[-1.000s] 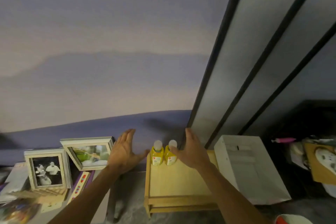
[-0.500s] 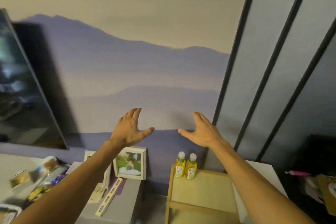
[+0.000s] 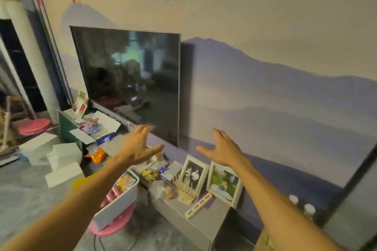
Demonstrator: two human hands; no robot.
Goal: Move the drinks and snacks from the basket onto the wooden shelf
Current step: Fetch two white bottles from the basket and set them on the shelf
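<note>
Your left hand [image 3: 138, 149] and right hand [image 3: 223, 150]: both spread wide, empty, raised in mid-air. Basket [image 3: 120, 204]: white, on a pink stool [image 3: 111, 227] below your left forearm, snacks inside. Two bottles [image 3: 302, 208]: far right.

— What's at your ten o'clock?
— A dark television [image 3: 130, 81] hangs on your wall.
— At five o'clock?
— Two framed photos [image 3: 223, 182] beside your wooden peg stand [image 3: 184, 190].

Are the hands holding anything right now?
No, nothing is held. The left hand and the right hand are both open and empty, fingers spread in the air above the cabinet.
</note>
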